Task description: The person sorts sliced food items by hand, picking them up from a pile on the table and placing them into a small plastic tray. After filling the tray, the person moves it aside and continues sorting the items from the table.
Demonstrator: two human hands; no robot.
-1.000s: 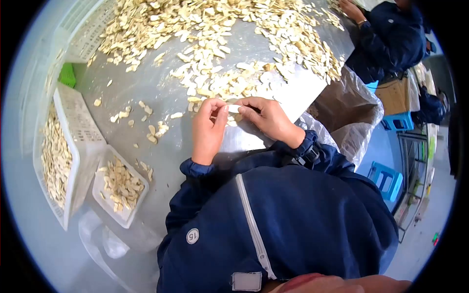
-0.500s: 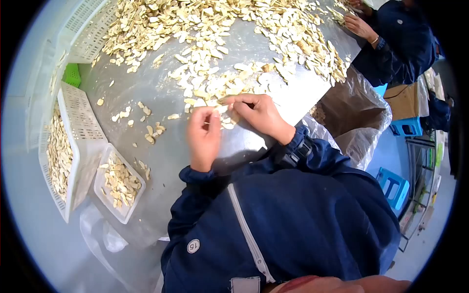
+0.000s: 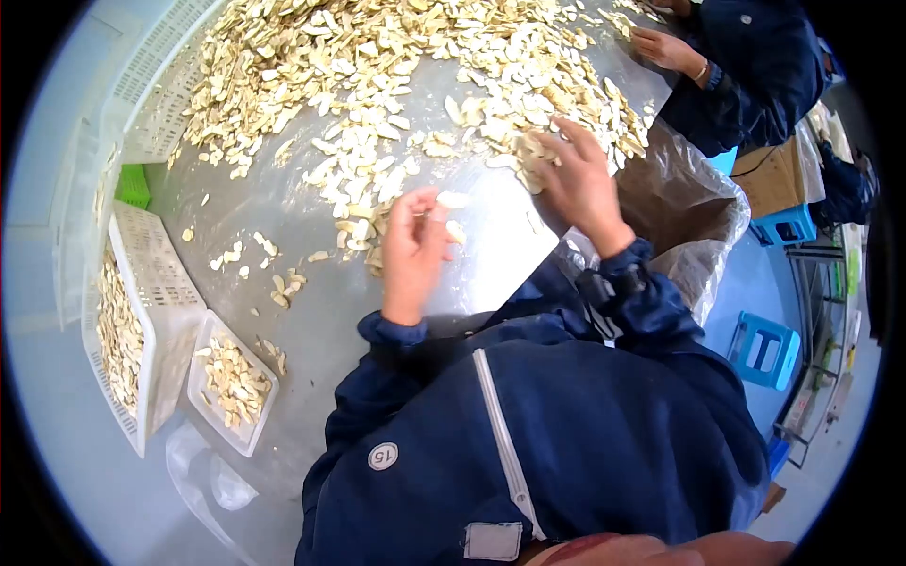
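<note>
My left hand is closed in a pinch over the metal table, with a pale dried slice between thumb and fingertips. Farther right, my right hand reaches to the near edge of the slice pile. Its fingers are spread and a little blurred, and the fingertips touch loose slices. A strip of scattered slices runs down the table beside my left hand.
At left stand a white perforated basket holding slices, a small white tray with more, and a green basket. A plastic-lined bin stands past the table's right edge. A co-worker's hand works at the upper right.
My hands have moved apart. The right one went right and away from me to the pile, its fingers spreading; the left shifted slightly right, pinching a slice.
</note>
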